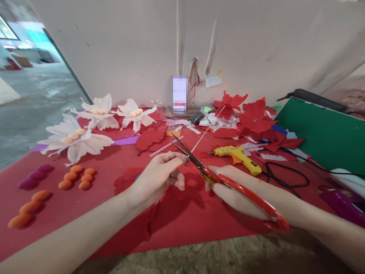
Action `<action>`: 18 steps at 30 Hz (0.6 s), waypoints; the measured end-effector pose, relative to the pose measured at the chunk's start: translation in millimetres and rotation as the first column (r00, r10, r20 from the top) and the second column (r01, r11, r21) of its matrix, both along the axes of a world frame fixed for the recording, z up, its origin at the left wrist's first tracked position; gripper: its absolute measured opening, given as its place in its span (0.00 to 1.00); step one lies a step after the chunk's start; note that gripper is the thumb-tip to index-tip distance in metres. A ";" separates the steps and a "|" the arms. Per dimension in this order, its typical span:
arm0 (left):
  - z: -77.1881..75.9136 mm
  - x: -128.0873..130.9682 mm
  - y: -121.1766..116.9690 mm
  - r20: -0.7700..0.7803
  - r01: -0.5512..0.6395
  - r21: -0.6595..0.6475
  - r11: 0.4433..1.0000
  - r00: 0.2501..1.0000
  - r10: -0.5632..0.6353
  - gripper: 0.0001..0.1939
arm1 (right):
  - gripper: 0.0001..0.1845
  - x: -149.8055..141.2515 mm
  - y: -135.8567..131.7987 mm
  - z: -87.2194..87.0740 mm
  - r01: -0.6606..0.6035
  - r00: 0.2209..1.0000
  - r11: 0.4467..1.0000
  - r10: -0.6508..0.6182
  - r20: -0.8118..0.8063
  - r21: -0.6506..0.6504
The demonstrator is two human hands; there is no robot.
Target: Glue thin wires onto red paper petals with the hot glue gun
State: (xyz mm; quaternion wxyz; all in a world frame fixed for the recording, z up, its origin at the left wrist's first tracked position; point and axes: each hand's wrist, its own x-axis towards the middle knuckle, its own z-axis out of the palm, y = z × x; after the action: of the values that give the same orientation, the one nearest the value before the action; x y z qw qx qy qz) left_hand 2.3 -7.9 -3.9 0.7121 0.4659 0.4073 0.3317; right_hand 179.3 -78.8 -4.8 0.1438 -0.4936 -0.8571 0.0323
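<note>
My left hand (162, 173), thumb and forefinger pinched, holds a thin white wire (207, 132) near its lower end. From my fingertips the wire slants up and to the right. My right hand (234, 192) is closed around scissors with red handles (252, 196). Their dark blades are slightly apart and cross the wire right at my left fingertips; whether they touch it I cannot tell. Red cut petals (129, 186) lie on the table beneath my hands, partly hidden by them. A yellow glue gun (239, 156) rests just beyond my right hand.
White fabric flowers (74, 139) stand at the left back, with orange oval pieces (30, 207) and purple ones (37, 176) nearer. Red flowers (255, 118) and scraps pile at the right back. A green board (322, 137) leans at right; a black cord (285, 182) loops nearby.
</note>
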 end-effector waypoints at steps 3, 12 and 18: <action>-0.6 0.0 0.1 -0.001 0.020 -0.015 1.000 1.000 -0.020 0.06 | 0.13 0.0 2.5 3.8 0.024 0.999 0.998 -0.023 0.026 -0.061; -2.9 -0.9 2.2 -0.037 0.026 -0.020 0.999 0.999 -0.027 0.06 | 0.15 -0.3 1.2 0.9 0.009 0.998 1.000 -0.009 0.059 0.005; -0.6 0.0 0.8 -0.027 0.038 -0.040 0.998 0.999 -0.039 0.09 | 0.16 0.6 -1.6 -5.4 0.020 1.000 0.999 -0.020 0.021 0.029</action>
State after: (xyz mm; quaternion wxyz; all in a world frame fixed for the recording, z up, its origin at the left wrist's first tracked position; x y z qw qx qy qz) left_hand 2.3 -7.1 -4.4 0.7216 0.4641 0.4148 0.3033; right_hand 179.9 -80.3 -10.2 0.1422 -0.5002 -0.8540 0.0134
